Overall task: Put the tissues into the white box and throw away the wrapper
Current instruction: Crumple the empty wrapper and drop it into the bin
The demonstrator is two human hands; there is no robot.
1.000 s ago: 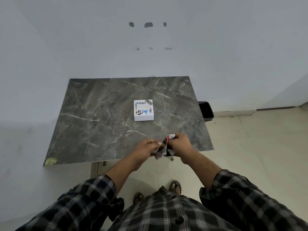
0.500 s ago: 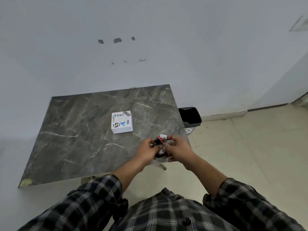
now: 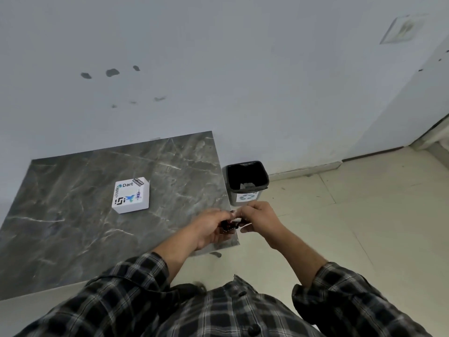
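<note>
A small white box [image 3: 131, 196] with stickers on its closed lid sits on the dark marble table [image 3: 73, 215]. Over the table's near right corner, my left hand [image 3: 210, 227] and my right hand [image 3: 257, 216] both pinch a crumpled dark wrapper [image 3: 229, 226] between them. Most of the wrapper is hidden by my fingers. No loose tissues show.
A small black-lined bin [image 3: 246, 182] with a recycling mark stands on the floor against the wall, right of the table and just beyond my hands. Pale tiled floor [image 3: 352, 227] stretches to the right. A grey wall runs behind the table.
My view has swung to the right, so the table and box shifted left and the whole bin came into view. Both hands kept hold of the wrapper and now sit nearer the bin.
</note>
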